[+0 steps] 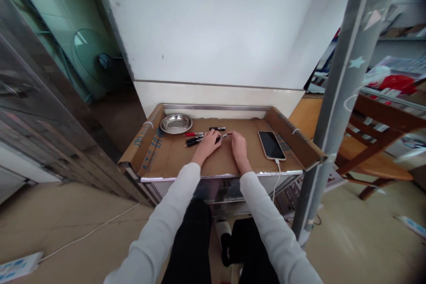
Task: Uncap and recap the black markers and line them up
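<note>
My left hand (208,144) and my right hand (238,145) are close together over a cardboard-lined table top (173,159). Between them is a slim pen (224,136) with a black part and a lighter part. The fingers of my left hand close on its black end, and my right fingertips pinch the other end. Just left of my left hand lie several black pens (192,142) and a red pen (192,134). Another short black pen or cap (217,128) lies behind the hands. The fingertips are too small to see in detail.
A round steel dish (176,123) stands at the back left of the table. At the right lies a phone (272,145) with a white charging cable (278,173). Folded cardboard walls edge both sides. A grey pole (328,97) and a wooden chair (376,142) stand to the right.
</note>
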